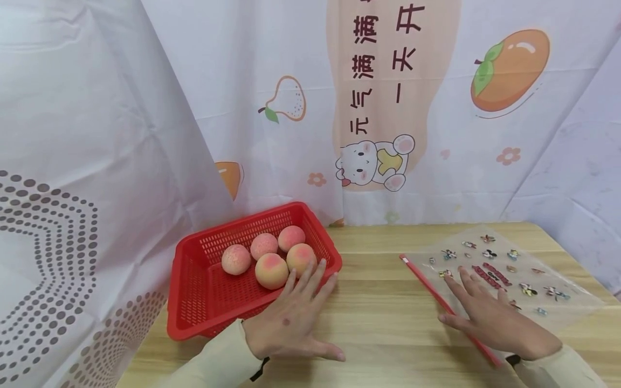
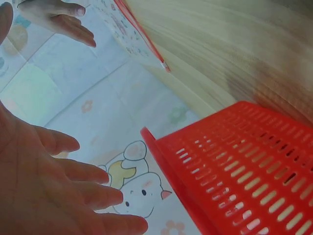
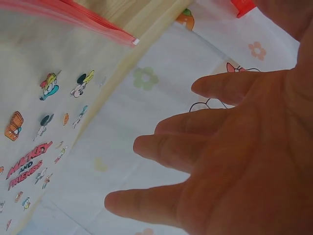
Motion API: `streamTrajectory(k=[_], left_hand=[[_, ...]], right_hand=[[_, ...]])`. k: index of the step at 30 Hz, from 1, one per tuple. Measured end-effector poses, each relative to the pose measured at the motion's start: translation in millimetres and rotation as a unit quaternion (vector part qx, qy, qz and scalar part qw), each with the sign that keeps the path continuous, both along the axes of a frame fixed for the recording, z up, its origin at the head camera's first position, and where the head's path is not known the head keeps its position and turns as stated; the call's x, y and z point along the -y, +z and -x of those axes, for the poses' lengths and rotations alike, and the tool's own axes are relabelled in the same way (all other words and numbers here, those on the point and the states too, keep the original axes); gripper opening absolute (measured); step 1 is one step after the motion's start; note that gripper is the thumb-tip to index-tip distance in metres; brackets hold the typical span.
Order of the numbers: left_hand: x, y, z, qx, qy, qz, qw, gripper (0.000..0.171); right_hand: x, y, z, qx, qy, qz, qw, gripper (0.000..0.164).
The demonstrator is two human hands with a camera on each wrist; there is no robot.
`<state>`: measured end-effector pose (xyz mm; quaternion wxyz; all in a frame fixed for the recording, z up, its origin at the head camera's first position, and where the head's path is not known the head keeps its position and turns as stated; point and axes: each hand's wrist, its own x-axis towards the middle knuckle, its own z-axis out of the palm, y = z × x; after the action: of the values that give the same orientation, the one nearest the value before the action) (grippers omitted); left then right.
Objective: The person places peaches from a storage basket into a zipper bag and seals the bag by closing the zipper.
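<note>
**Bag (image 1: 529,269) askew on the right, basket (image 1: 213,302) on the left**

On my head feed the bag lies flat on the worktop (image 1: 378,285), right of centre. Its red zip (image 1: 422,278) makes the edge facing the basket and runs slantwise, from the far left down towards the person at the near right, with a white tab at the far end. From there the clear sheet spreads to the right and away, one corner pointing right. I can't tell which of its sides is longer. On my right wrist feed the bag's lettering has its top towards the zip.

The basket's long axis runs left to right, its right end angled farther from the person. I count five peaches (image 1: 271,271) in it, bunched towards the right and far side.

I see the left hand (image 1: 293,323) released, palm down, fingers spread and pointing away towards the peaches, thumb out to the right. It overlaps the basket's near right rim on my head feed; I can't tell whether it touches.

The right hand (image 1: 490,318) is also released, its fingers stretched over the bag and the thumb pointing left by the zip. My left wrist feed shows a gap between that hand and the bag.

A printed cloth (image 1: 271,151) hangs behind the worktop.
</note>
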<state>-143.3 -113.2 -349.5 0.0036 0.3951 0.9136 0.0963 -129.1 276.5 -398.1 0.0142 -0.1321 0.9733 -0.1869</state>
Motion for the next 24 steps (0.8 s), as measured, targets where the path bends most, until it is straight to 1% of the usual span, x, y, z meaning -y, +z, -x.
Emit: streamTrajectory(k=[5, 10, 14, 18, 24], left_hand=[[-6, -2.3, 0.3, -0.012, -0.008, -0.003, 0.9999, 0.115], [-13, -4.5, 1.6, -0.008, -0.020, -0.009, 0.9997, 0.113], [-19, -7.7, 3.2, -0.003, -0.033, -0.007, 0.9994, 0.111], [-24, -9.7, 4.0, 0.009, -0.040, -0.006, 0.9992, 0.111], [-32, -10.2, 3.2, 0.016, -0.051, -0.010, 0.9985, 0.111]], right_hand=[[0, -1.6, -0.3, 0.004, 0.000, 0.010, 1.000, 0.084], [0, -2.9, -0.8, 0.005, 0.002, 0.015, 1.000, 0.083], [2, -4.4, 1.1, -0.002, 0.002, -0.007, 1.000, 0.082], [2, -6.3, 3.8, -0.008, 0.002, -0.033, 0.999, 0.080], [2, -10.2, 9.6, -0.003, 0.004, -0.038, 0.999, 0.078]])
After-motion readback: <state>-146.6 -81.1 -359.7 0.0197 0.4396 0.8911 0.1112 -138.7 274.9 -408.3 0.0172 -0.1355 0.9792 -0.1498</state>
